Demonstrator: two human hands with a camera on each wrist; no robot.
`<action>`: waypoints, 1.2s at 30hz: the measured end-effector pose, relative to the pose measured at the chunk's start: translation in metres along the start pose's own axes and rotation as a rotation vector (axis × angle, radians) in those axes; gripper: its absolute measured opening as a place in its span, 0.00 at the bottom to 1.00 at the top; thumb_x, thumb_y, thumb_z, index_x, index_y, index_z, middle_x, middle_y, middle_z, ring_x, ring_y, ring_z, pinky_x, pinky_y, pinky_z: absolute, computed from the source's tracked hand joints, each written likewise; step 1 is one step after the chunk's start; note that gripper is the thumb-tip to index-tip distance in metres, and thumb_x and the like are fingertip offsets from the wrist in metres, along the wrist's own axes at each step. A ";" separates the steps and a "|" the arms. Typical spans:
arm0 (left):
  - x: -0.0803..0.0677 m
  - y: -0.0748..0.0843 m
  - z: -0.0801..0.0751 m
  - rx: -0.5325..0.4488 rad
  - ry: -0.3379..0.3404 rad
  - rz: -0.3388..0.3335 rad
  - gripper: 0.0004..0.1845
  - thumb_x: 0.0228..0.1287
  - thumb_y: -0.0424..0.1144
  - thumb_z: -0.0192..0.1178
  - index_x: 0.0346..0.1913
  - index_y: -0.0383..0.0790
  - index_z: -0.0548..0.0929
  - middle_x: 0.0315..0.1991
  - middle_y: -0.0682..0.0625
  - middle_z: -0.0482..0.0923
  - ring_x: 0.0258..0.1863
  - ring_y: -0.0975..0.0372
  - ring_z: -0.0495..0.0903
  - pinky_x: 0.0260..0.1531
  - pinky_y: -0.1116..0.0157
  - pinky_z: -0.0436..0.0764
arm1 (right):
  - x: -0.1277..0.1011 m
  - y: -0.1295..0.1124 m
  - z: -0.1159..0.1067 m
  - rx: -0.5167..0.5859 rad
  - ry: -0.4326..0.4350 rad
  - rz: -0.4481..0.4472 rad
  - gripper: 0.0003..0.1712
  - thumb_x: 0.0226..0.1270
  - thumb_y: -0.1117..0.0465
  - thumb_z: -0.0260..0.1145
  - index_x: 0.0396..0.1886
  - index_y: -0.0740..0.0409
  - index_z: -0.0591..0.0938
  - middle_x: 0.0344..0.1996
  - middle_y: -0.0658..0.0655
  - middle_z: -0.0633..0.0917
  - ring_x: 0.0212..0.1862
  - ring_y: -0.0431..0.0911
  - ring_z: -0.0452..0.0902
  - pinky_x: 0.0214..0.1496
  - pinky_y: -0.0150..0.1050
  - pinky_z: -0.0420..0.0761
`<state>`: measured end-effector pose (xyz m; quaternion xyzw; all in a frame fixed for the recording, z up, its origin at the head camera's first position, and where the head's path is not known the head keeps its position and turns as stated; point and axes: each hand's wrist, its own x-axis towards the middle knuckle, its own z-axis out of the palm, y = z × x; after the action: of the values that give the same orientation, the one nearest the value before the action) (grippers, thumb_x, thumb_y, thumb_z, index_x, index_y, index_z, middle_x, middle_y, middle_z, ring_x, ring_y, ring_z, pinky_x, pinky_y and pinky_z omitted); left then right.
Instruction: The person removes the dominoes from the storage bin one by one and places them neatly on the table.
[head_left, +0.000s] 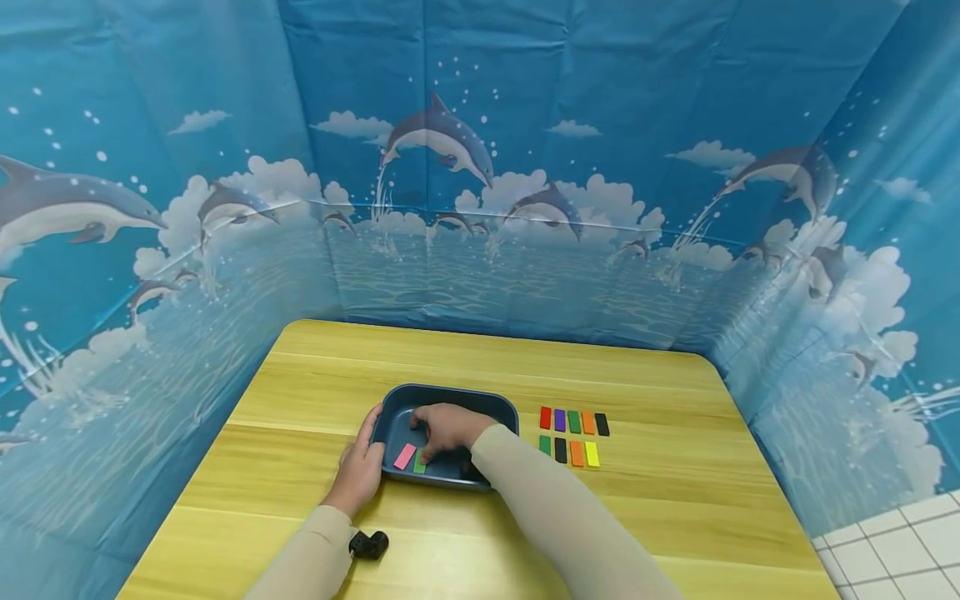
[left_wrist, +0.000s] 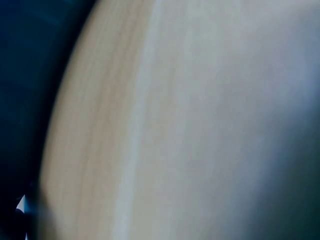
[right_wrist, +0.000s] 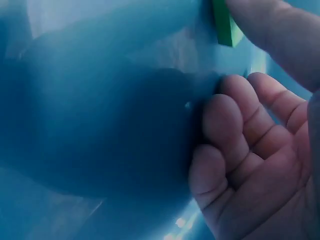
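A dark blue tray (head_left: 442,390) sits on the wooden table. Along its left side rests my left hand (head_left: 358,475), fingers fairly straight and thumb spread apart against the rim; the left wrist view shows none of its fingers. Inside the tray is my right hand (head_left: 450,427), its thumb touching a green block (head_left: 420,462). In the right wrist view, the other fingers (right_wrist: 222,120) are loosely bent, apart from the green block. A pink block (head_left: 405,456) lies on the tray floor just left of the green one.
To the tray's right, several coloured blocks lie in two rows, including a red block (head_left: 545,417) and a yellow block (head_left: 592,454). A small black device (head_left: 369,545) is at my left wrist. A dolphin-printed curtain (head_left: 495,275) surrounds the table (head_left: 315,375).
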<state>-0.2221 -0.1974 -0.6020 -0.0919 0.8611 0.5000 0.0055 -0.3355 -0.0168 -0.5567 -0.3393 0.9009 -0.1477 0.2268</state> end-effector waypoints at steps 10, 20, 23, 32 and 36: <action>-0.004 0.005 -0.003 0.012 0.014 0.001 0.34 0.80 0.40 0.38 0.84 0.67 0.52 0.80 0.36 0.64 0.76 0.35 0.62 0.74 0.29 0.58 | -0.004 0.006 0.006 -0.011 0.042 -0.019 0.29 0.52 0.43 0.85 0.48 0.47 0.81 0.32 0.44 0.80 0.33 0.39 0.74 0.38 0.32 0.76; -0.003 0.003 -0.001 -0.008 0.007 -0.005 0.34 0.79 0.40 0.39 0.84 0.66 0.53 0.81 0.37 0.62 0.77 0.35 0.60 0.75 0.29 0.57 | -0.009 0.010 0.004 0.049 0.031 -0.010 0.23 0.60 0.51 0.82 0.53 0.47 0.86 0.35 0.44 0.81 0.37 0.38 0.75 0.42 0.31 0.78; -0.002 0.003 -0.001 -0.007 0.010 -0.003 0.34 0.79 0.40 0.39 0.84 0.66 0.53 0.81 0.38 0.63 0.77 0.35 0.61 0.75 0.29 0.57 | -0.011 0.012 0.003 0.086 0.037 -0.003 0.26 0.59 0.53 0.83 0.56 0.48 0.85 0.36 0.45 0.80 0.38 0.38 0.74 0.42 0.32 0.78; -0.001 0.001 0.000 -0.001 0.006 0.004 0.34 0.80 0.40 0.38 0.84 0.68 0.52 0.82 0.41 0.60 0.79 0.36 0.59 0.76 0.30 0.57 | -0.011 0.015 0.003 0.035 0.032 -0.014 0.23 0.62 0.55 0.81 0.56 0.49 0.85 0.36 0.45 0.79 0.38 0.38 0.74 0.43 0.31 0.78; -0.001 0.001 -0.001 0.002 0.004 -0.004 0.34 0.80 0.41 0.38 0.84 0.69 0.52 0.83 0.41 0.59 0.79 0.35 0.57 0.76 0.29 0.57 | -0.015 0.016 -0.003 0.078 0.042 -0.020 0.24 0.65 0.58 0.77 0.60 0.50 0.84 0.35 0.45 0.80 0.36 0.39 0.74 0.41 0.32 0.78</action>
<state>-0.2208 -0.1974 -0.6003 -0.0949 0.8614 0.4990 0.0047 -0.3362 0.0052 -0.5566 -0.3358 0.8956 -0.1921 0.2197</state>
